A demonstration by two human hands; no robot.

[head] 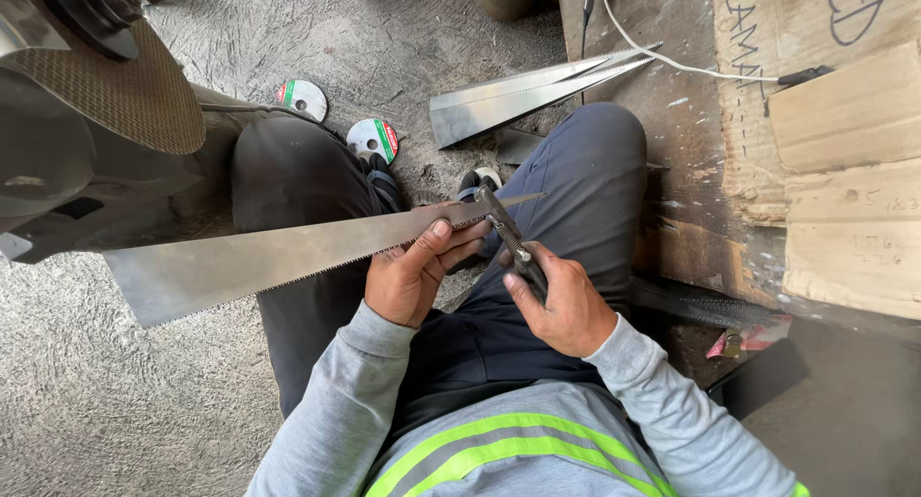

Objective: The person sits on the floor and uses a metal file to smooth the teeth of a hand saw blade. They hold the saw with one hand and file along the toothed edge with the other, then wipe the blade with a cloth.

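A long bare steel saw blade (259, 259) lies across my lap, toothed edge toward me, its wide end at the left and its tip near my right knee. My left hand (413, 272) grips the blade near its narrow end, thumb on top. My right hand (561, 305) holds a small metal hand tool (507, 236) whose head sits on the blade's toothed edge close to the tip.
A grinder with a large abrasive disc (125, 84) stands at the upper left. Two used cutting discs (372, 137) lie on the concrete floor. More saw blades (518, 92) rest ahead of my knees. Wooden boards and cardboard (844, 171) and a white cable (672, 60) are at the right.
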